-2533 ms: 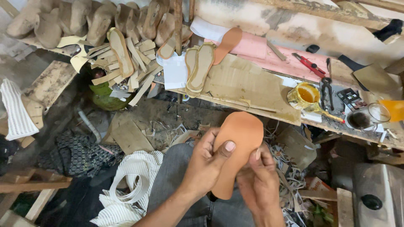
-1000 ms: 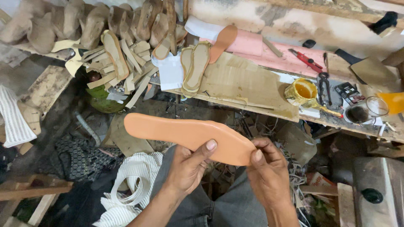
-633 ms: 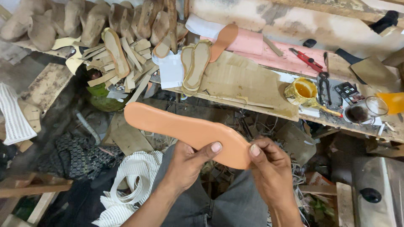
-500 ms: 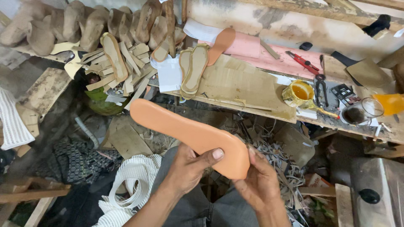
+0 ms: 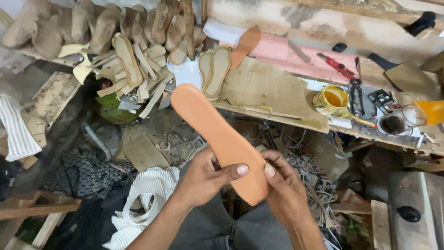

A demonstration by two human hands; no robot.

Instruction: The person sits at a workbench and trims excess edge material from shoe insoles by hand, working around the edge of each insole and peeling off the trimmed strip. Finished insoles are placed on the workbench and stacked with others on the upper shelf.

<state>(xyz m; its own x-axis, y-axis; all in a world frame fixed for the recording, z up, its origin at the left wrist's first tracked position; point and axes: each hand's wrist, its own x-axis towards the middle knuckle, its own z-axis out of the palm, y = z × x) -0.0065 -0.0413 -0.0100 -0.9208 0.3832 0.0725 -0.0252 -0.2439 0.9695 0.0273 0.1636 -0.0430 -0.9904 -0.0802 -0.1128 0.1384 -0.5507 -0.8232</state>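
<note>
Both hands, left [image 5: 203,178] and right [image 5: 286,192], pinch the near end of the flat orange leather insole [image 5: 217,134]; it looks light and bendable.

The flat leather shoe sole [image 5: 221,139] was plain orange; the round glue tin [image 5: 331,99] far right was yellow.

Beyond your hands, the long orange leather sole [image 5: 219,139] blocks the way forward. To your left, folded striped white cloth [image 5: 148,194] crowds the floor. Ahead right, the yellow glue tin [image 5: 334,99] and black pincers [image 5: 356,92] crowd the bench.
</note>
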